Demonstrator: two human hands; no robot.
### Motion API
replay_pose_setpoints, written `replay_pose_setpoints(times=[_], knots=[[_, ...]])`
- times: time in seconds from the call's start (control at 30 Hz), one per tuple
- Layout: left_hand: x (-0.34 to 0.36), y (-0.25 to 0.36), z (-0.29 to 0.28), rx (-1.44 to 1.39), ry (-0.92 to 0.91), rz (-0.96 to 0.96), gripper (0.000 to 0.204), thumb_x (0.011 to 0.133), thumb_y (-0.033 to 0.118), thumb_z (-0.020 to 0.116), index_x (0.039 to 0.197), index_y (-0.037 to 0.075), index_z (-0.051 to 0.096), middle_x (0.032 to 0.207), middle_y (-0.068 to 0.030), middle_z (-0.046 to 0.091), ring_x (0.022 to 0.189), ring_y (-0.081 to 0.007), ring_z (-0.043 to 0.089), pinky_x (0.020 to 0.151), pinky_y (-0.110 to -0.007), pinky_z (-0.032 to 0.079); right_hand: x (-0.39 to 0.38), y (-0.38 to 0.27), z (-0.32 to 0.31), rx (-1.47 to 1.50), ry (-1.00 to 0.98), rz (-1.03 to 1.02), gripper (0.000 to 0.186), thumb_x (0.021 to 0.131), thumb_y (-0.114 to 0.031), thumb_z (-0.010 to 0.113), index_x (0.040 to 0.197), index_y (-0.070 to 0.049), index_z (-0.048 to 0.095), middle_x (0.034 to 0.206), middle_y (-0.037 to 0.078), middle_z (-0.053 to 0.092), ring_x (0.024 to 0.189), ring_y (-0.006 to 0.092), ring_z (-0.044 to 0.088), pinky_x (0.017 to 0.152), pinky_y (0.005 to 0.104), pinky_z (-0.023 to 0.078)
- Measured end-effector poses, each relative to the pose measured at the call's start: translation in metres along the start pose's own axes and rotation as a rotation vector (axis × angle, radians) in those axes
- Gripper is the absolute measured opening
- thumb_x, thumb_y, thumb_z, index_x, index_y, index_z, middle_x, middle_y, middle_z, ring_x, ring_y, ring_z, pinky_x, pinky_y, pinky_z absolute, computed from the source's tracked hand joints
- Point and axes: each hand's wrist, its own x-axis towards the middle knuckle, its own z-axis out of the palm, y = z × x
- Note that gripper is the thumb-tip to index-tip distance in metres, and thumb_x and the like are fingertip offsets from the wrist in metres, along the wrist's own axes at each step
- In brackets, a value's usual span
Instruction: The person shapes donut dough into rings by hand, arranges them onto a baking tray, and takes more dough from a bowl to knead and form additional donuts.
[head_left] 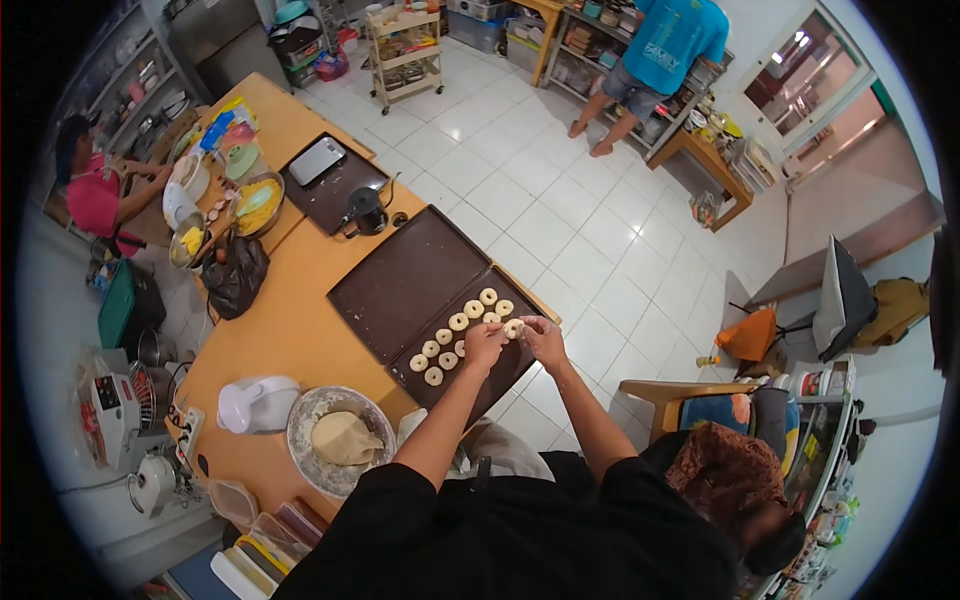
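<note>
Over a dark tray point(519, 359) lined with several rows of pale dough rings point(433, 376), my left hand point(485, 344) and my right hand point(543, 340) both hold one dough ring point(513, 329) between their fingertips. A second dark tray point(390, 275) lies just beyond, toward the left. Near my left forearm, a metal bowl point(308, 465) holds a large lump of dough point(340, 437), with a white plastic pitcher point(250, 405) beside it on the wooden table point(220, 355).
A co-worker in pink point(100, 190) is at the table's left, near bowls of yellow food point(255, 205) and a black bag point(235, 275). A person in blue point(665, 55) stands at rear shelves. A chair point(655, 390) is at my right, a trolley point(405, 65) stands on the tiled floor.
</note>
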Motion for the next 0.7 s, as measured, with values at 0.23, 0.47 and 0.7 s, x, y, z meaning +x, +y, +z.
replay_pose_setpoints(times=[0.23,0.47,0.7], knots=[[0.035,-0.027,0.017,-0.062,0.037,-0.065,0.018,0.092,0.006,0.063,0.106,-0.006,0.066,0.089,-0.01,0.07,0.07,-0.0137,0.068,0.057,-0.023,0.052,0.027,0.032,-0.006,-0.274,0.133,-0.093,0.025,0.088,-0.01,0.063,0.111,0.001,0.067,0.088,0.004,0.07,0.068,0.008,0.059,0.061,0.0236,0.049],[0.045,-0.022,0.034,0.033,0.096,-0.059,0.014,0.088,0.003,0.065,0.099,-0.004,0.071,0.077,-0.009,0.071,0.061,-0.0121,0.065,0.052,-0.023,0.05,0.036,0.041,-0.014,-0.387,0.229,-0.046,0.029,0.085,-0.016,0.064,0.106,0.003,0.069,0.093,0.014,0.074,0.086,0.0194,0.071,0.079,0.0325,0.053],[0.066,-0.045,0.031,0.144,0.088,-0.024,0.014,0.09,0.003,0.066,0.1,-0.005,0.069,0.082,-0.0101,0.071,0.064,-0.0126,0.066,0.054,-0.024,0.051,0.049,0.061,-0.011,-0.484,0.273,-0.09,0.028,0.084,-0.021,0.065,0.104,-0.003,0.072,0.094,0.017,0.073,0.09,0.029,0.07,0.082,0.0374,0.054]])
